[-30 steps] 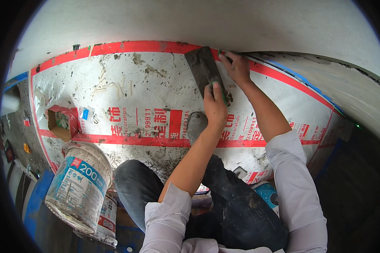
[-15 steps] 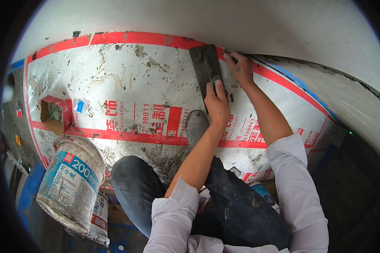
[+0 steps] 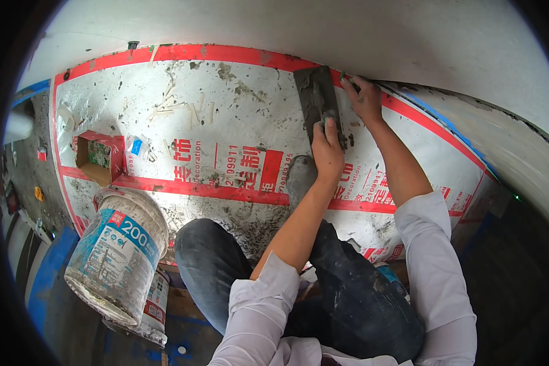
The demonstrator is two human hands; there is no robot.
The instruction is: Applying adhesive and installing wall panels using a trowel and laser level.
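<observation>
Left hand (image 3: 328, 154) grips a trowel (image 3: 314, 91); right hand (image 3: 367, 102) half-curls at a green bit (image 3: 342, 75), hold unclear; bucket (image 3: 119, 256), box (image 3: 94, 172) stand left.

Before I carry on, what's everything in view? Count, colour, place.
Flat rectangular metal trowel: one, dark grey, upper centre
Tiny object: one, green, right of trowel
Stained plastic bucket: one, white, blue-labelled, lower left
Second labelled container: one, white-red, behind bucket
Open cardboard box: one, red, left
Thin strips: several, pale, upper left
Printed sheeting: one expanse, white-red, centre
Wall: one, white, top
Trouser legs: two, dark, lower centre
Sleeves: two, white, bottom
Left hand: one, bare, gripping trowel
Right hand: one, bare, beside tiny object
</observation>
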